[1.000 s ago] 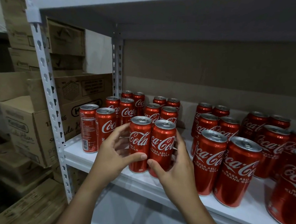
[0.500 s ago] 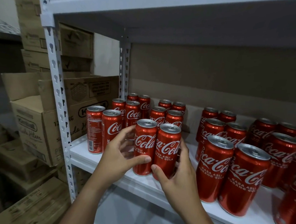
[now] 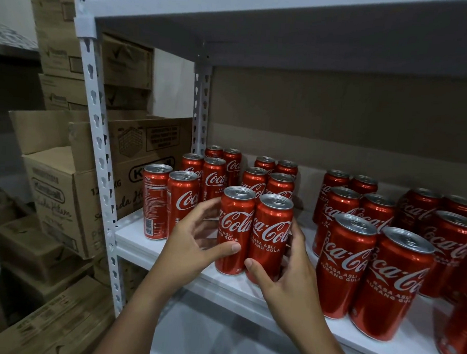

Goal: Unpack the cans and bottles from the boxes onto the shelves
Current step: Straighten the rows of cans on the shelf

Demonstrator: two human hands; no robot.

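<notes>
**Two Coca-Cola cans held at the shelf's front edge**

I see a white metal shelf (image 3: 169,244) with slotted uprights, its board carrying rows of red Coca-Cola cans in pairs: a group at the left back (image 3: 213,175), another to the right (image 3: 358,259). Left of the rack stand stacked cardboard boxes (image 3: 63,195); one reads "Kimball" and carries handwriting I cannot make out.

At the shelf's front, two cans stand upright and touching. My left hand (image 3: 193,245) curls round the left can (image 3: 235,231), thumb across its front. My right hand (image 3: 289,282) wraps the right can (image 3: 271,238), thumb at its base. Both labels read "Coca-Cola" and "RASA ASLI KURANG GULA". The far-left can (image 3: 155,202) shows its barcode side.
</notes>
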